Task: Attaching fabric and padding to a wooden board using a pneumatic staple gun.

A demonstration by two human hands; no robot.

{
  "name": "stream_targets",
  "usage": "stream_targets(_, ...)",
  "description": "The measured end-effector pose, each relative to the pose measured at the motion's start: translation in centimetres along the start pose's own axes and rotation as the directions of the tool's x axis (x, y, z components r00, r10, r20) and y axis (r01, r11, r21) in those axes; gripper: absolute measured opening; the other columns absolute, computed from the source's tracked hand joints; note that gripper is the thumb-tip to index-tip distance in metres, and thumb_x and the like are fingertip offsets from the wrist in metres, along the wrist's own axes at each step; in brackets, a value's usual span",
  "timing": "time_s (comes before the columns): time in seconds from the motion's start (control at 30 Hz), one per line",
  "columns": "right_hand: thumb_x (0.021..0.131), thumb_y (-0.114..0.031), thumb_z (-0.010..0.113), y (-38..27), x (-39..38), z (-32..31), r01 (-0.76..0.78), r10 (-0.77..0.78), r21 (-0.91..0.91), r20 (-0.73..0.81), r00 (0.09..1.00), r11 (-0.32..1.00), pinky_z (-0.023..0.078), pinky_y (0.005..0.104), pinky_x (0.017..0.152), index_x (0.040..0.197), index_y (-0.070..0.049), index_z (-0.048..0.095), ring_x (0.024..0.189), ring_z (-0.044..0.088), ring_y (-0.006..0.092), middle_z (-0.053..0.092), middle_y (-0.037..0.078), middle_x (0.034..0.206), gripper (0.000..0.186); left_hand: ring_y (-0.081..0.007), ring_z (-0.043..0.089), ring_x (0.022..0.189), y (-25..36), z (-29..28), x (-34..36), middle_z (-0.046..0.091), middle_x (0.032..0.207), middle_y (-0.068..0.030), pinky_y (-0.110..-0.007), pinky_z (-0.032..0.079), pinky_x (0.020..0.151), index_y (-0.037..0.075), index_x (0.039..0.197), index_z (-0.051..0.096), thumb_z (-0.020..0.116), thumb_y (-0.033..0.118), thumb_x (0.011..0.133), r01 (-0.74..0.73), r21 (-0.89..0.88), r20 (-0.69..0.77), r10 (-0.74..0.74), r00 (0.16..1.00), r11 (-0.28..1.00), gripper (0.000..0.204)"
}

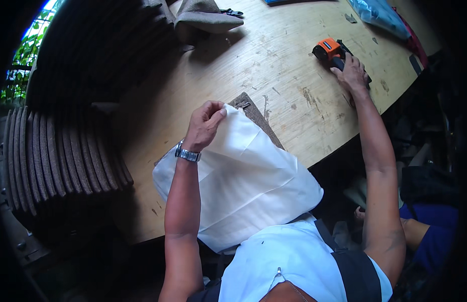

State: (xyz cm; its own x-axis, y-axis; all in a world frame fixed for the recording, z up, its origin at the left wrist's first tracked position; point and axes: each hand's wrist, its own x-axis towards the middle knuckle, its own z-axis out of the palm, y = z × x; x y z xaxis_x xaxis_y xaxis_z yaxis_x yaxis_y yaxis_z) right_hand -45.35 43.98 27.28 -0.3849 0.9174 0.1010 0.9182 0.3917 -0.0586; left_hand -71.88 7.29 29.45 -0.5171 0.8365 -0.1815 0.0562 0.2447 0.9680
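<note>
My left hand (205, 123) pinches the upper edge of a white cloth (243, 186), which spreads over the table's front edge toward my lap. Under the cloth lies a brown felt-like panel (263, 123); only its corner and right edge show, with a small dark strip or clip at the corner. Far to the right, my right hand (352, 75) is closed round the black handle of an orange and black staple gun (330, 49) resting on the table.
Brown padded panels (62, 151) stand in a tight row at the left, with a darker stack behind. Brown fabric with a black buckle (232, 13) lies at the back. A blue plastic bag (382, 17) is at the far right. Another person's blue-clothed leg (437, 236) shows at lower right.
</note>
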Motion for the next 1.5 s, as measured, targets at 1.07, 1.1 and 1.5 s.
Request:
stream_targets(1.07, 0.075, -0.024, 0.063, 0.0, -2.1, -12.8, 0.049, -0.360, 0.580, 0.435, 0.825, 0.813, 0.048, 0.0310, 0.070, 0.112, 0.001, 0.059, 0.075, 0.057, 0.0148, 0.059, 0.005, 0.084, 0.045, -0.0261, 0.064, 0.079, -0.3, 1.1, -1.7, 0.070, 0.082, -0.0091, -0.038, 0.052, 0.073, 0.009, 0.089, 0.070, 0.072, 0.010, 0.082, -0.254, 0.635, 0.029, 0.306, 0.952, 0.729, 0.007)
stream_targets(1.1, 0.076, -0.025, 0.065, -0.2, -3.1, -13.6, 0.059, -0.451, 0.674, 0.425, 0.785, 0.737, 0.049, 0.0308, 0.069, 0.110, 0.001, 0.060, 0.074, 0.059, 0.0155, 0.061, 0.006, 0.082, 0.043, -0.0261, 0.064, 0.079, -0.9, 1.7, -0.7, 0.070, 0.082, -0.0091, -0.038, 0.052, 0.073, 0.009, 0.089, 0.070, 0.072, 0.010, 0.082, -0.256, 0.621, 0.021, 0.311, 0.950, 0.741, 0.007)
stream_targets(1.5, 0.097, -0.057, 0.053, -8.9, -13.8, -12.7, -0.271, -0.679, 0.875, 0.482, 0.553, 0.400, 0.050, 0.0294, 0.060, 0.103, -0.001, 0.058, 0.063, 0.059, 0.0124, 0.058, 0.004, 0.073, 0.057, -0.0219, 0.070, 0.079, -4.7, 4.1, 3.0, 0.073, 0.087, -0.0099, -0.033, 0.057, 0.074, 0.005, 0.099, 0.069, 0.076, 0.019, 0.083, -0.273, 0.497, -0.287, 0.453, 0.844, 0.823, 0.022)
